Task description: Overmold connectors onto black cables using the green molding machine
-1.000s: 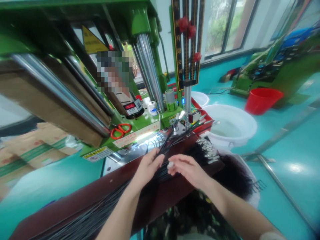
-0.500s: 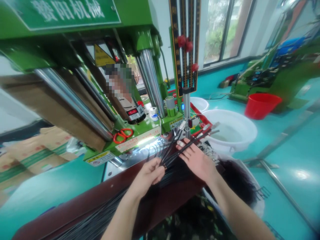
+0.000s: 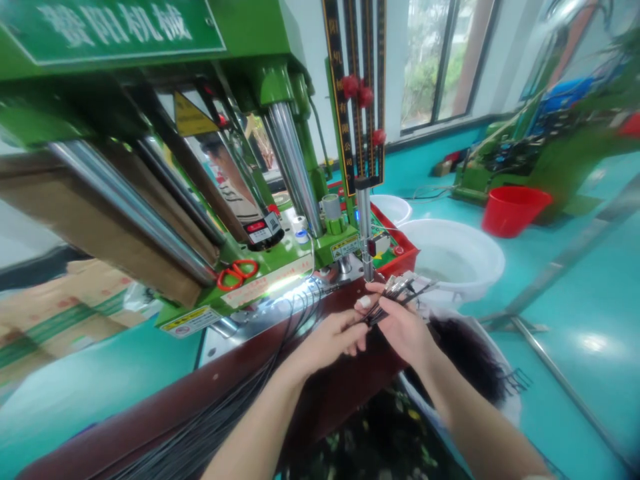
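Note:
Black cables (image 3: 373, 316) with pale metallic ends are bunched between my two hands, over the dark red table (image 3: 320, 393). My left hand (image 3: 334, 340) is closed on the bundle from the left. My right hand (image 3: 403, 327) wraps round it near the connector ends (image 3: 399, 285); a white wrap covers one of its fingertips. More long black cables (image 3: 200, 427) lie along the table toward the lower left, their upper parts curving up by the metal plate of the green machine (image 3: 280, 273).
Orange-handled scissors (image 3: 237, 275) and a white spool (image 3: 300, 229) rest on the machine. A red control box (image 3: 403, 250) stands behind my hands. White tubs (image 3: 455, 260) and a red bucket (image 3: 515, 210) are at right. A person (image 3: 233, 177) is behind the machine.
My left hand has moved right, toward my right hand. My right hand has gone from spread fingers to closed round the cables. The cable ends are now gathered together, and the view has shifted slightly.

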`<state>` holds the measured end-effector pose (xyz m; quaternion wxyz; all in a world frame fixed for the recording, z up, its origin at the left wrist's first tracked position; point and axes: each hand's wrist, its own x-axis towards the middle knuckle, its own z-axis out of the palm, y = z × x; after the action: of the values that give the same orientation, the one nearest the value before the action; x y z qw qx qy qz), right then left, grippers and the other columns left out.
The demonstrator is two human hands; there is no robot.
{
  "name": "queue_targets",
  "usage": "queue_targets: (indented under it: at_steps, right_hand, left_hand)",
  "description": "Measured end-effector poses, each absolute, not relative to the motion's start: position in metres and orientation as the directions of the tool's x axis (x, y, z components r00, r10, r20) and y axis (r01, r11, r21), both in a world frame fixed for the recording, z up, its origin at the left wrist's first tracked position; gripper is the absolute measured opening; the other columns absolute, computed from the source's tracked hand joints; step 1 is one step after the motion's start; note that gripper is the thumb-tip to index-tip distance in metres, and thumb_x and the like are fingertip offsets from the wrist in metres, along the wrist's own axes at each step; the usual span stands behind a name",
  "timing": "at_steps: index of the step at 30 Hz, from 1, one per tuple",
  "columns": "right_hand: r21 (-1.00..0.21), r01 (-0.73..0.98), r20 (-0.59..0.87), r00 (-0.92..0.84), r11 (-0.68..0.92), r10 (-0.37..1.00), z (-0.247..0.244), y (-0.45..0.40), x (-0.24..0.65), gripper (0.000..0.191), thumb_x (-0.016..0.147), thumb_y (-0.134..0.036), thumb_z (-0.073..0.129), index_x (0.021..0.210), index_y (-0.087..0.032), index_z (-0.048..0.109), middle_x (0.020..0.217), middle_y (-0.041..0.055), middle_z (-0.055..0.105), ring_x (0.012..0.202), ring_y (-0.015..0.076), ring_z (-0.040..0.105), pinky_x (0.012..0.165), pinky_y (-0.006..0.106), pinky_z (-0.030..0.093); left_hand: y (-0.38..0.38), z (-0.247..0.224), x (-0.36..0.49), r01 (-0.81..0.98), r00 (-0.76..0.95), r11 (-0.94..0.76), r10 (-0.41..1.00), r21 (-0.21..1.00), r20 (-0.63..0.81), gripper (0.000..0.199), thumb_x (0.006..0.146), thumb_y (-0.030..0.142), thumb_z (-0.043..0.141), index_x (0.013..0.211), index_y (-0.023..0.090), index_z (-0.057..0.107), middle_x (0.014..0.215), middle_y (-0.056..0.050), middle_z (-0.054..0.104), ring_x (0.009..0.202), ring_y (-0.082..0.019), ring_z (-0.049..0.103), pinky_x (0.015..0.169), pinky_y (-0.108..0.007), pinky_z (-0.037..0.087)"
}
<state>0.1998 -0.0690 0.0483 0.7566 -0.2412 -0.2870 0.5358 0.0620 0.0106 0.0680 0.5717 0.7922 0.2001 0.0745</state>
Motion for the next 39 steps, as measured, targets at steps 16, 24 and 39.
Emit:
queue_targets:
  at_steps: [16,24,39]
  right_hand:
    - [-0.589,-0.678,0.08,0.492,0.439,0.867,0.038,-0.069,0.229,0.033,0.085,-0.041,0.048,0.113,-0.026,0.058,0.113,0.0036,0.06,0.106,0.0206,0.053,0.09,0.039,0.042]
    - [-0.765,-0.552,0.056,0.455,0.331,0.889,0.044,-0.085,0.236,0.039,0.081,-0.042,0.053,0.117,-0.025,0.055,0.121,0.0053,0.055,0.09,0.021,0.06,0.071,0.035,0.051]
    - [-0.888,-0.411,-0.102,-0.264,-0.207,0.959,0.01,-0.09,0.237,0.04,0.077,-0.031,0.062,0.115,-0.02,0.058,0.115,0.0108,0.06,0.1,0.0211,0.059,0.079,0.032,0.05]
  left_hand:
    - [-0.009,0.091,0.117,0.287,0.796,-0.671,0.564,0.684,0.219,0.022,0.087,0.028,0.034,0.069,0.02,0.044,0.066,-0.001,0.051,0.062,-0.015,0.048,0.062,-0.026,0.034]
    - [-0.016,0.09,0.143,0.177,0.831,-0.468,0.543,0.866,0.123,0.017,0.081,0.03,0.046,0.067,0.02,0.045,0.059,0.0,0.047,0.051,-0.012,0.045,0.054,-0.025,0.035]
    - [-0.08,-0.008,0.1,-0.052,0.803,0.734,0.434,0.677,-0.408,0.041,0.06,0.047,0.07,0.071,0.014,0.049,0.042,0.007,0.039,0.032,-0.003,0.029,0.033,-0.017,0.016]
